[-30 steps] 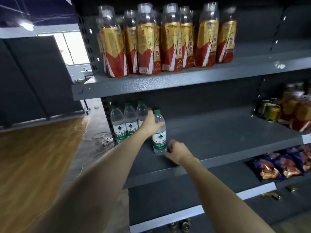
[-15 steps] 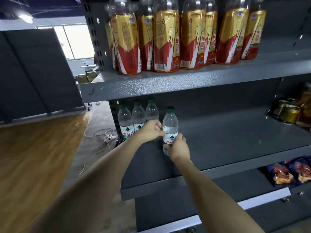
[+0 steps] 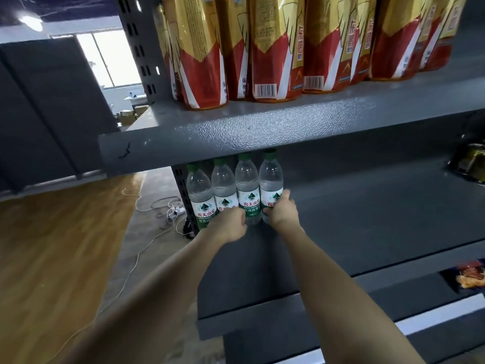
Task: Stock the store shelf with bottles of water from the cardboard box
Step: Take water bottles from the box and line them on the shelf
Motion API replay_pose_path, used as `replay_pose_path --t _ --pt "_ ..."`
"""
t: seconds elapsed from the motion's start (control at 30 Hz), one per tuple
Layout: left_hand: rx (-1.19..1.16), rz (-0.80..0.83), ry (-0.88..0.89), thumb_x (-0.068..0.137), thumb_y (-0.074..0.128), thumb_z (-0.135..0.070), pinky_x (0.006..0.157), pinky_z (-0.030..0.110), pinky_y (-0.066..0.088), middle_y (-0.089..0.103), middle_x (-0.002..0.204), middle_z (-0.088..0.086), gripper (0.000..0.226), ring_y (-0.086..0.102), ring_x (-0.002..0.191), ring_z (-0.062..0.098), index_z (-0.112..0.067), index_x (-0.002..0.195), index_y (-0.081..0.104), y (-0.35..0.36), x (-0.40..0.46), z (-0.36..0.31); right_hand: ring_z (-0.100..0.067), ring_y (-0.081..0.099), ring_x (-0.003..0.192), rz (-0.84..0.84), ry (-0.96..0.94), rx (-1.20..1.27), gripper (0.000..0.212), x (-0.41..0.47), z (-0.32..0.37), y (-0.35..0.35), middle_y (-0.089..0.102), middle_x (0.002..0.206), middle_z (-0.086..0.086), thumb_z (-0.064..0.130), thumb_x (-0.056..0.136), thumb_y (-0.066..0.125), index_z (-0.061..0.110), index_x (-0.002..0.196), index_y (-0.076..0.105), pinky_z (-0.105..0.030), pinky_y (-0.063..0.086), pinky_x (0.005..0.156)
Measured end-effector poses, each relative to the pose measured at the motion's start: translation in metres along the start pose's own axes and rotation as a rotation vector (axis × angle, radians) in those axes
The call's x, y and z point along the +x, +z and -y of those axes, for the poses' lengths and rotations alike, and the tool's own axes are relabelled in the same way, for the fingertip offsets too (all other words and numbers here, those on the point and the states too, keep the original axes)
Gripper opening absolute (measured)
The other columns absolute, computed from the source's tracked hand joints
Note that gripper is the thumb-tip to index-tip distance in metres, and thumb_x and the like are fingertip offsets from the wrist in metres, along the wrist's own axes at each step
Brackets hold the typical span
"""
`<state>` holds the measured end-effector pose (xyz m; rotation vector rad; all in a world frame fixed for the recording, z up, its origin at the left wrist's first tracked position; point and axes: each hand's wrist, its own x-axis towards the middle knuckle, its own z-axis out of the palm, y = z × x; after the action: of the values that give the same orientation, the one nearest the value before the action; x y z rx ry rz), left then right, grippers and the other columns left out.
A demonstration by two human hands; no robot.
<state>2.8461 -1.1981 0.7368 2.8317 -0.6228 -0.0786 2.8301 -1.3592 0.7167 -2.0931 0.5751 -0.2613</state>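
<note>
Grey steel shelf (image 3: 367, 214) is our landmark, and at its far left end, hard against the upright (image 3: 181, 185), four water bottles (image 3: 223, 187) stand upright in a row, touching shoulder to shoulder, green caps tucked just under the shelf above. We've got our right hand (image 3: 282, 212) wrapped around the lower body of the rightmost bottle (image 3: 271, 179), label half covered by our fingers, and our left hand (image 3: 229, 225) curled against the bases of the two bottles in the middle of the row; whether it truly grips one or just braces them, we can't tell. That reads to us as squaring up: one hand steadies the row while the other presses the end bottle in tight, labels facing out, so no space is wasted. Everything right of the row is bare until some tins (image 3: 469, 161) at the far right end, so there's plenty left to fill. No cardboard box is in view.
</note>
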Motion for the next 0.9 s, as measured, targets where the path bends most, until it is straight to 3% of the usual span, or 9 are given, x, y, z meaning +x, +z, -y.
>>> replay_pose_path --t 0.23,0.37,0.53,0.7,0.8,0.9 --pt "0.060 0.011 0.029 0.089 0.057 -0.024 0.070 0.032 0.046 0.061 0.095 0.001 0.007 0.056 0.085 0.022 -0.017 0.091 0.060 0.010 0.014 0.004 -0.039 0.055 0.114 -0.023 0.027 -0.002 0.054 0.024 0.000 0.015 0.053 0.126 -0.019 0.012 0.085 0.070 0.007 0.127 0.036 -0.044 0.049 0.092" --pt "0.071 0.032 0.035 0.089 0.056 -0.024 0.072 0.034 0.047 0.060 0.098 0.002 0.009 0.057 0.087 0.023 -0.017 0.094 0.060 0.009 0.015 0.002 -0.038 0.057 0.111 -0.029 0.053 -0.021 0.048 0.025 0.000 0.016 0.059 0.120 -0.020 0.013 0.086 0.068 0.008 0.122 0.037 -0.040 0.048 0.086" --pt "0.061 0.057 0.021 0.087 0.056 -0.022 0.075 0.035 0.051 0.060 0.097 0.001 0.003 0.059 0.087 0.023 -0.019 0.087 0.058 -0.002 0.003 -0.005 -0.030 0.057 0.117 0.065 0.098 -0.054 0.059 0.003 0.005 0.002 0.059 0.124 -0.013 0.023 0.081 0.074 0.007 0.129 0.043 -0.032 0.046 0.087" --pt "0.064 0.017 -0.014 0.087 0.055 -0.021 0.078 0.036 0.051 0.061 0.099 0.004 0.009 0.060 0.091 0.026 -0.017 0.093 0.059 -0.013 -0.024 -0.029 -0.030 0.061 0.096 0.143 -0.018 -0.132 0.037 -0.034 -0.008 -0.027 0.067 0.108 -0.010 0.040 0.086 0.065 0.012 0.110 0.064 -0.028 0.043 0.073" --pt "0.047 -0.008 -0.048 0.087 0.053 -0.019 0.082 0.041 0.053 0.063 0.096 0.005 0.003 0.062 0.090 0.026 -0.017 0.087 0.056 -0.016 -0.048 -0.049 -0.035 0.062 0.108 0.143 -0.113 -0.243 0.027 -0.059 -0.022 -0.055 0.068 0.113 -0.016 0.025 0.089 0.060 0.005 0.106 0.067 -0.027 0.040 0.075" --pt "0.045 -0.026 -0.086 0.085 0.054 -0.014 0.086 0.045 0.052 0.064 0.094 0.004 0.007 0.063 0.088 0.025 -0.016 0.088 0.059 -0.013 -0.082 -0.077 -0.034 0.063 0.106 0.172 -0.194 -0.315 0.020 -0.088 -0.040 -0.087 0.069 0.110 -0.015 0.021 0.089 0.060 0.007 0.101 0.069 -0.026 0.041 0.075"
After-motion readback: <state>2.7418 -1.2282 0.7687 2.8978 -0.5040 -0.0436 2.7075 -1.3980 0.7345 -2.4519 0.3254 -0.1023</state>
